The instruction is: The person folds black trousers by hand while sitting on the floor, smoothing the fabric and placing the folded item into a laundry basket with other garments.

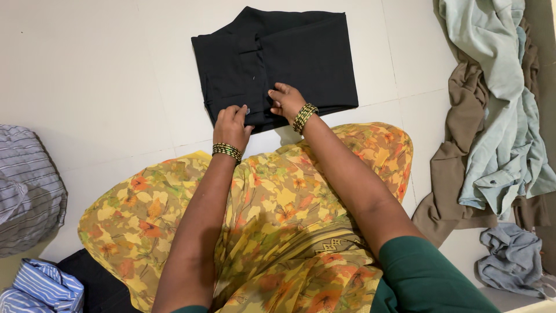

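On the tiled floor, both arms reach forward, left hand (230,123) and right hand (286,101) pinching the folded black garment (289,58).

A plain black garment (278,61) is seen folded on pale cream floor tiles (98,69). Gold and dark green bangles (304,117) are worn at the wrist of the right hand (286,101), and a matching set (226,150) is worn at the left hand (230,124). The lap is covered by a yellow cloth (272,214) printed with orange flowers and green leaves. A dark green sleeve (425,278) is shown on the right arm. A grey striped cloth (26,179) and a blue and white striped shirt (40,288) are seen on the left. Pale green (498,110), brown (457,156) and grey-blue (512,258) clothes are piled on the right.
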